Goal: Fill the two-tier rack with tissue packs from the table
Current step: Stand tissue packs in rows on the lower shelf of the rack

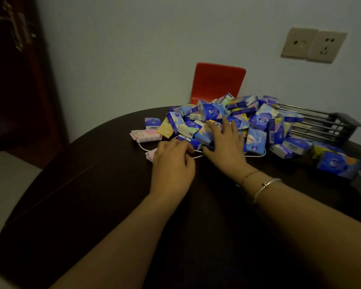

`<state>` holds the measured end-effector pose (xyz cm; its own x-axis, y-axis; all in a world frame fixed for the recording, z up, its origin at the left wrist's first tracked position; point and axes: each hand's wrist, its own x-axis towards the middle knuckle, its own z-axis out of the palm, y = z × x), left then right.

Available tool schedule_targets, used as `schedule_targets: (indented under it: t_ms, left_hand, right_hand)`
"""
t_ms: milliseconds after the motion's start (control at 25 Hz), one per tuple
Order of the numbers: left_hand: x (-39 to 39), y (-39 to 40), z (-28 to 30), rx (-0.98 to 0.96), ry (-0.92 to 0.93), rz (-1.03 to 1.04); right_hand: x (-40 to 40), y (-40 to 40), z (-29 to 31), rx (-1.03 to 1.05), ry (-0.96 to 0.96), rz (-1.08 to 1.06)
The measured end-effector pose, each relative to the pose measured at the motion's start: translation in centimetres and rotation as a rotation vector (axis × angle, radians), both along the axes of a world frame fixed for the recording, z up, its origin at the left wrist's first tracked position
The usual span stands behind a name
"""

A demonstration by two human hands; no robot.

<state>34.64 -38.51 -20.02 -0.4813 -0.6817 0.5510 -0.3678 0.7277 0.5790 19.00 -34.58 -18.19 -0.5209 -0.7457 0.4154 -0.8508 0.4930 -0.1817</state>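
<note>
tissue packs (233, 119) lie heaped toward the counter's (92, 195) far edge, against the wire rack (319, 126) at the right. our right hand (225, 142) rests spread, fingers straight, on the heap's near side. our left hand (172, 161), fingers curled, pinches a pink pack (150, 155) just left of the heap, by a white cable (256, 155).

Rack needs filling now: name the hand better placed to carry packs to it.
Probably right. The right hand rests flat on the tissue pile, on the rack's side; the left hand lies curled farther away.
</note>
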Motion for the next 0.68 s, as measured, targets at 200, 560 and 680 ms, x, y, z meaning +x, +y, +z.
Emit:
schedule_targets:
  t_ms: [200, 560, 680]
  left_hand:
    - [0.0, 0.2, 0.2, 0.062, 0.015, 0.007]
    - [0.5, 2.3, 0.6, -0.153, -0.086, -0.281]
    - [0.8, 5.0, 1.2, -0.188, -0.027, -0.430]
  right_hand:
    - [-2.1, 0.3, -0.1, 0.041, 0.021, -0.010]
    - [2.0, 10.5, 1.9, -0.049, -0.535, 0.424]
    - [2.7, 15.7, 3.3, -0.053, -0.636, 0.350]
